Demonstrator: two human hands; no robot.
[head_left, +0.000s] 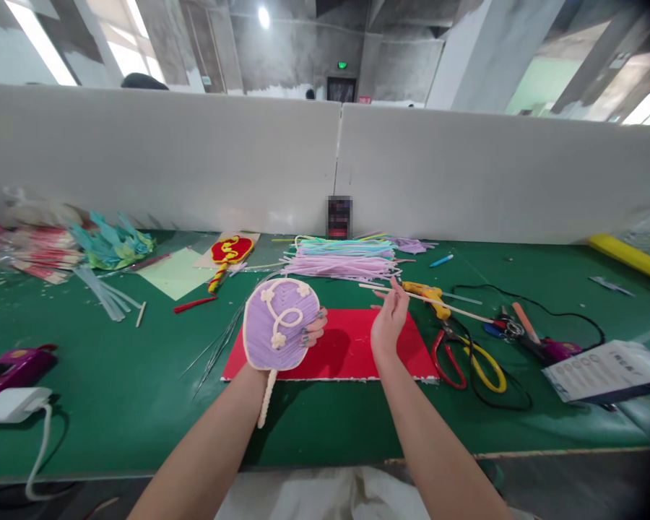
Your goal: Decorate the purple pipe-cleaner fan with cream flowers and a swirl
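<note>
My left hand (pixel 315 328) grips a lilac fan (pixel 260 332) made of pipe cleaners from behind, its fingertips showing at the right rim. Cream trim, a curled vine and small flowers decorate the fan's face, and a twisted cream handle points down. Between the fingers of my right hand (pixel 391 318) is a long cream pipe cleaner (pixel 455 309), stretching out to both sides. Both hands are above a red board (pixel 347 347) on the green table. A yellow glue gun (pixel 430 295) lies just right of my right hand.
Lilac and mint pipe cleaners (pixel 347 260) are piled behind the board. Pliers (pixel 477 354) with red and yellow handles and a black cord lie at right, near a white packet (pixel 609 372). A red and yellow fan (pixel 230 250) lies back left; a power strip (pixel 16 372) is front left.
</note>
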